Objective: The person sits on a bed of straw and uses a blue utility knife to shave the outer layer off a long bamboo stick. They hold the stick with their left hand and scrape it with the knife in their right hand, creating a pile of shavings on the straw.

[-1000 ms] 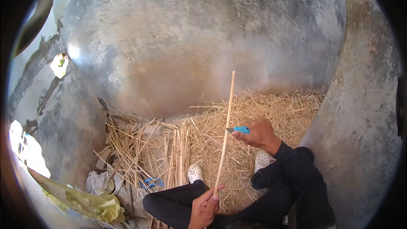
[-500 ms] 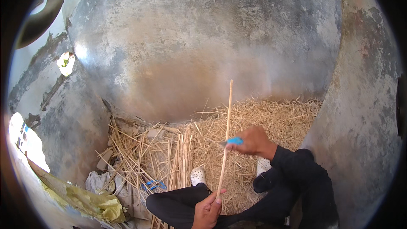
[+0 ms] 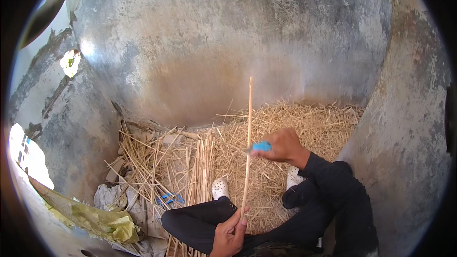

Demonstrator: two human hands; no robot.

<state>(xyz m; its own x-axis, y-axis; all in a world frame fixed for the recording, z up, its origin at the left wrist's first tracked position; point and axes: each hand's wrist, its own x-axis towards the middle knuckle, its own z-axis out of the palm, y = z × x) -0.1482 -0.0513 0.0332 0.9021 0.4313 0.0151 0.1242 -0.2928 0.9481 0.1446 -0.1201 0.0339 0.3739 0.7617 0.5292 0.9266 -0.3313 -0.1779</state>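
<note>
A long, thin, pale stick [image 3: 250,119], which looks like a split bamboo strip, stands nearly upright before me. Its lower end is pinched between the thumb and fingers of my left hand [image 3: 229,232], low over my lap. My right hand [image 3: 284,145] is closed around the blue handle [image 3: 262,146] of a knife. The short grey blade [image 3: 248,150] meets the stick around its middle; whether it bites into the wood is too small to tell.
Shavings [image 3: 314,123] cover the floor around my white clogs [image 3: 220,188]. Left of them lie a bundle of strips [image 3: 204,166], loose sticks [image 3: 152,162], a blue item [image 3: 170,200] and yellowish sheeting [image 3: 104,223]. Worn plaster walls [image 3: 214,43] enclose the corner.
The stick has become more upright. In the picture, both hands, like the whole scene, sit slightly higher and further left. The knife remains at the stick, and both grips stay the same.
</note>
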